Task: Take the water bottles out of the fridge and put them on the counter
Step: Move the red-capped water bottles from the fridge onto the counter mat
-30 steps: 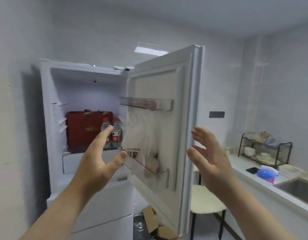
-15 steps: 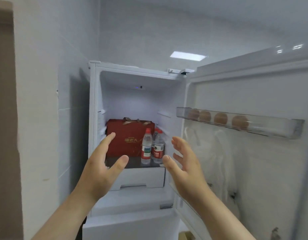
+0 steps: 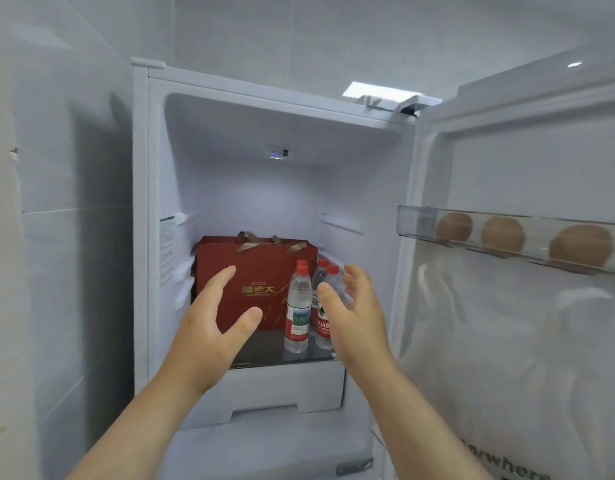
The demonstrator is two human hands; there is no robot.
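Box (image 3: 254,292): gold characters, and I can read 老大. Rear bottle (image 3: 322,327): red label, 夫山 legible. Front bottle (image 3: 298,313): print too small for me. Bag (image 3: 507,462): black letters "rwhere", cut off. Sticker (image 3: 166,251): unreadable.

Your fridge (image 3: 250,202) is lined in smooth white plastic with a soft sheen. The water bottles (image 3: 298,310) are clear, glossy plastic, with red plastic caps (image 3: 302,270) and shiny printed labels (image 3: 298,322). The red box (image 3: 250,271) beside them looks like matt card with gold print, and its ribbon handles (image 3: 245,239) look like satiny cloth. The shelf (image 3: 264,348) under them looks like dark, glossy glass. On the door you see a door shelf (image 3: 417,221) of clear hard plastic, matt brown eggs (image 3: 502,234), and a bag (image 3: 507,341) of thin, crinkled, milky plastic. The wall (image 3: 74,168) on your left is glossy tile.
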